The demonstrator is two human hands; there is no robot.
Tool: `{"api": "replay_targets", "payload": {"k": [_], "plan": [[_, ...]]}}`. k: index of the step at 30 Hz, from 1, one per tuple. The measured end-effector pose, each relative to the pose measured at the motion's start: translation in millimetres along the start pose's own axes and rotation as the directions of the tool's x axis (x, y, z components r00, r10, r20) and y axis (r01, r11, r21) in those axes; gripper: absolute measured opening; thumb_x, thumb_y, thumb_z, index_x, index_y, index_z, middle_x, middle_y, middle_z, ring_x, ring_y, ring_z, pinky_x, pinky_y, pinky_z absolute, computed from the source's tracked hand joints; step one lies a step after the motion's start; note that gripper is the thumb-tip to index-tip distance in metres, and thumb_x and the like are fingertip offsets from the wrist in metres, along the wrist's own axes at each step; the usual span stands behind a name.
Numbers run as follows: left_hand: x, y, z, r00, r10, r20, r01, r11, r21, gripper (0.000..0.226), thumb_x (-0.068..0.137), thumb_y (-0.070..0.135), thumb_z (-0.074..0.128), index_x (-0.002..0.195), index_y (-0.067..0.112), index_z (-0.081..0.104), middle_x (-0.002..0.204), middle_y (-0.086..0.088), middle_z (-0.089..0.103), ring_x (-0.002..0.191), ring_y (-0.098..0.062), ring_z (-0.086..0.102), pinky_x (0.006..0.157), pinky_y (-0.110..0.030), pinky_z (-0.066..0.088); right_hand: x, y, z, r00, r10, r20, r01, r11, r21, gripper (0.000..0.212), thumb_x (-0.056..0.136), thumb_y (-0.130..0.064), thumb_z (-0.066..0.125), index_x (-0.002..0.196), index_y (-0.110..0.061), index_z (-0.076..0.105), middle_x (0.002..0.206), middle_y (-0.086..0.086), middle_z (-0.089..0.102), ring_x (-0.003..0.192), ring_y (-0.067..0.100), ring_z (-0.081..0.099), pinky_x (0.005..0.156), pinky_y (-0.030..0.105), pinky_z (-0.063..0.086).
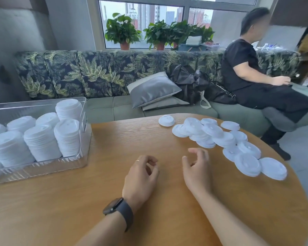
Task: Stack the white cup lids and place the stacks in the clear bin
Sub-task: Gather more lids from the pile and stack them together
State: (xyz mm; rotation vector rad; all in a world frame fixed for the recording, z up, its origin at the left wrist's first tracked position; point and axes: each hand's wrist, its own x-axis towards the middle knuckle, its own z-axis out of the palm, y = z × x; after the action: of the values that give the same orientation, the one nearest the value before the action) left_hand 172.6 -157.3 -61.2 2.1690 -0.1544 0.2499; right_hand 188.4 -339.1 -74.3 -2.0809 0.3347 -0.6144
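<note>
both hands hover over the wooden worktop (114,201), empty: left hand (140,176) and right hand (197,169) with fingers loosely curled. loose white cup lids (220,137) lie scattered at the right, one lid (166,120) apart. stacks (41,142) stand upright inside the clear bin (82,157) at left.

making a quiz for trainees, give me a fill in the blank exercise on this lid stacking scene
1. The stacks of lids stand inside the clear ____.
2. The loose lids lie on the wooden ____, on the right hand's side.
3. The left hand, which holds nothing, has a dark ____ on its wrist.
4. One single lid lies apart from the pile, on the side nearer the ____.

Missing words: bin; table; watch; sofa
</note>
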Motion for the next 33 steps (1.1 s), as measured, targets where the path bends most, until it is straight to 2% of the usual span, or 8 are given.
{"api": "replay_targets", "payload": {"k": [4,7,10,12,14,16,24,33], "plan": [[36,5,26,0.997,0.065,0.036,-0.068,0.994,0.086,0.016,0.096,0.036,0.063,0.111,0.039,0.057,0.110,0.023,0.055,0.096,0.003,0.055,0.078,-0.029,0.049,32,5,0,0.987,0.074,-0.144,-0.065,0.996,0.066,0.027,0.094,-0.018,0.065,0.119,-0.024,0.060,0.129,-0.014,0.042,0.077,0.016,0.062,0.078,0.038,0.052],[64,7,47,0.990,0.127,0.053,-0.133,0.982,0.130,0.027,0.095,0.035,0.064,0.122,0.032,0.058,0.124,0.019,0.053,0.112,-0.002,0.050,0.087,-0.029,0.046,54,12,0,0.963,0.040,-0.267,-0.008,0.993,0.117,0.036,0.092,-0.013,0.068,0.124,-0.025,0.057,0.132,-0.015,0.036,0.087,0.021,0.063,0.084,0.032,0.050],[89,9,66,0.979,0.184,0.085,-0.196,0.964,0.180,0.034,0.095,0.034,0.063,0.127,0.027,0.057,0.135,0.013,0.052,0.122,-0.013,0.048,0.099,-0.031,0.044,73,19,-1,0.936,0.076,-0.344,-0.022,0.987,0.160,0.052,0.091,-0.015,0.073,0.138,-0.022,0.052,0.148,-0.005,0.035,0.085,0.007,0.058,0.083,0.018,0.045],[104,11,78,0.971,0.216,0.103,-0.233,0.950,0.208,0.038,0.095,0.034,0.062,0.130,0.023,0.056,0.138,0.009,0.052,0.125,-0.017,0.045,0.104,-0.032,0.040,85,24,-2,0.920,0.096,-0.380,-0.030,0.984,0.176,0.065,0.090,-0.022,0.076,0.147,-0.020,0.045,0.155,-0.002,0.032,0.106,0.003,0.055,0.088,0.010,0.040],[117,14,88,0.965,0.234,0.120,-0.256,0.940,0.226,0.044,0.095,0.036,0.060,0.136,0.021,0.053,0.142,0.004,0.052,0.130,-0.020,0.043,0.109,-0.034,0.037,95,28,-3,0.907,0.119,-0.405,-0.050,0.983,0.176,0.074,0.090,-0.031,0.077,0.153,-0.021,0.038,0.159,-0.001,0.031,0.136,0.011,0.044,0.097,0.021,0.041],[130,17,96,0.961,0.243,0.132,-0.267,0.940,0.213,0.052,0.096,0.042,0.060,0.141,0.020,0.048,0.148,0.001,0.050,0.138,-0.021,0.040,0.114,-0.036,0.035,103,31,-3,0.898,0.150,-0.414,-0.086,0.982,0.168,0.079,0.090,-0.036,0.077,0.155,-0.021,0.035,0.162,-0.001,0.031,0.144,0.014,0.037,0.099,0.023,0.035],[169,30,127,0.939,0.322,0.120,-0.336,0.934,0.122,0.082,0.088,0.062,0.055,0.157,0.022,0.036,0.161,0.003,0.041,0.151,-0.018,0.030,0.125,-0.037,0.021,121,40,-3,0.879,0.221,-0.424,-0.161,0.972,0.172,0.088,0.085,-0.043,0.080,0.157,-0.027,0.033,0.160,-0.009,0.041,0.145,0.015,0.040,0.106,0.033,0.037],[184,35,143,0.911,0.403,0.085,-0.410,0.908,0.085,0.078,0.085,0.059,0.074,0.150,0.027,0.045,0.139,0.013,0.062,0.140,-0.011,0.037,0.120,-0.035,0.023,121,41,-1,0.881,0.200,-0.429,-0.123,0.972,0.201,0.067,0.089,-0.036,0.078,0.148,-0.027,0.047,0.148,-0.011,0.052,0.136,0.011,0.048,0.094,0.024,0.035]]}}
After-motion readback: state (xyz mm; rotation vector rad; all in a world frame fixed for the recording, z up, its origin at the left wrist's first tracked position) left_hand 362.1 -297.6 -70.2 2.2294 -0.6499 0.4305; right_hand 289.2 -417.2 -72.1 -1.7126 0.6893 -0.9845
